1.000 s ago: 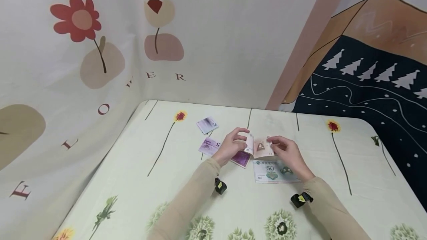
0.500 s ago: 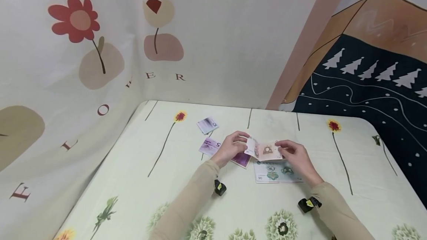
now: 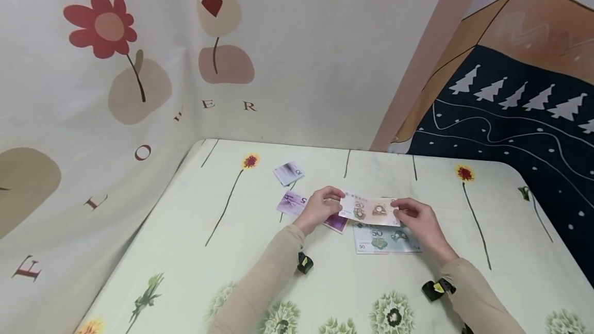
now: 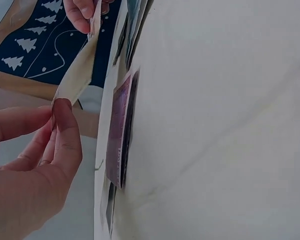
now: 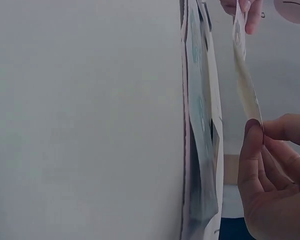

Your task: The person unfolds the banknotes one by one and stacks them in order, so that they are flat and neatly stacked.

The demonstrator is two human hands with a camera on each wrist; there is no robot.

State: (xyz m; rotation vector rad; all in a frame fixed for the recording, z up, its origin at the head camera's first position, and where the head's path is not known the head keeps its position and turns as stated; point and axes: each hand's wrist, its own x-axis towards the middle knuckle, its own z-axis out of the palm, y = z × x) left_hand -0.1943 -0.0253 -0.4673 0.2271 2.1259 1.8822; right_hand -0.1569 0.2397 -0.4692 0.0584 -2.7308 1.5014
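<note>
Both hands hold a pale pink-brown banknote [image 3: 369, 210] stretched nearly flat between them, raised above the table. My left hand [image 3: 320, 209] pinches its left end between thumb and fingers; in the left wrist view that thumb [image 4: 66, 117] presses on the note's edge. At the other end, my right hand [image 3: 421, 223] pinches the note near its corner, as the right wrist view also shows with the thumb [image 5: 252, 145]. Just below the held note lies a green banknote [image 3: 389, 242] marked 50, on top of other paper. A dark purple banknote [image 3: 336, 223] lies partly hidden behind the left hand.
Farther left on the flower-patterned table [image 3: 223, 272] lie a purple banknote [image 3: 290, 203] marked 5 and, behind it, a lilac banknote [image 3: 289, 173] marked 10. Printed cloth [image 3: 301, 66] hangs along the table's back and left sides. Each wrist wears a small black camera.
The pink-brown banknote was bent in the middle and has been drawn out nearly flat. My right hand has moved right and slightly toward the body with its end; the left hand has hardly moved.
</note>
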